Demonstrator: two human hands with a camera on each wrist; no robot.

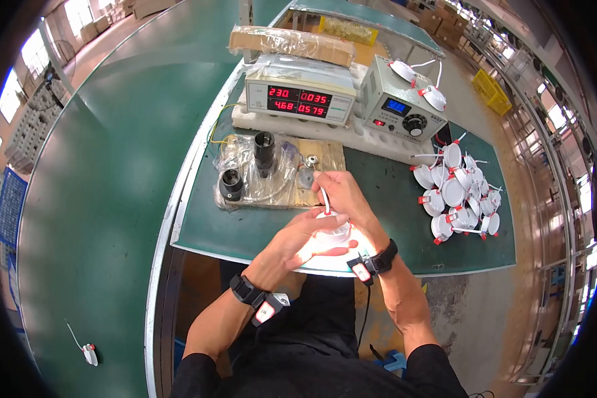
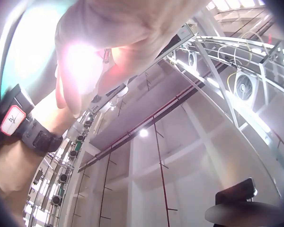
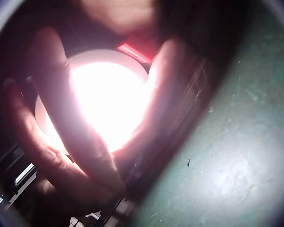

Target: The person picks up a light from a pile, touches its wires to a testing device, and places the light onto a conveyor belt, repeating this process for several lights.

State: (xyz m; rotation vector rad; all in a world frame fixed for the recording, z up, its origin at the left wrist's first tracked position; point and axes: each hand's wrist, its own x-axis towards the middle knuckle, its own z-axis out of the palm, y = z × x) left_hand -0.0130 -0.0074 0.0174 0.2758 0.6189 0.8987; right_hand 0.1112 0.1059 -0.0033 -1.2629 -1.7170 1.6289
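My left hand (image 1: 298, 240) holds a round white LED downlight (image 1: 333, 231) over the near edge of the bench. The downlight is lit, and its glare washes out the fingers about it. Seen in the right wrist view, fingers (image 3: 68, 104) curl across the bright disc, with a red clip (image 3: 136, 51) at its rim. Just beyond, my right hand (image 1: 346, 198) pinches the downlight's white cable (image 1: 325, 201), fingertips right by a round metal contact (image 1: 306, 177) on the wood-and-plastic board (image 1: 282, 192). The cable's tip is hidden by the fingers.
A power meter (image 1: 298, 96) with red digits stands behind the board, beside a grey regulator box (image 1: 404, 106) bearing two downlights. Black lamp sockets (image 1: 265, 151) rise from the board. A heap of downlights (image 1: 454, 192) lies right; one single downlight (image 1: 89, 355) lies on the left green surface.
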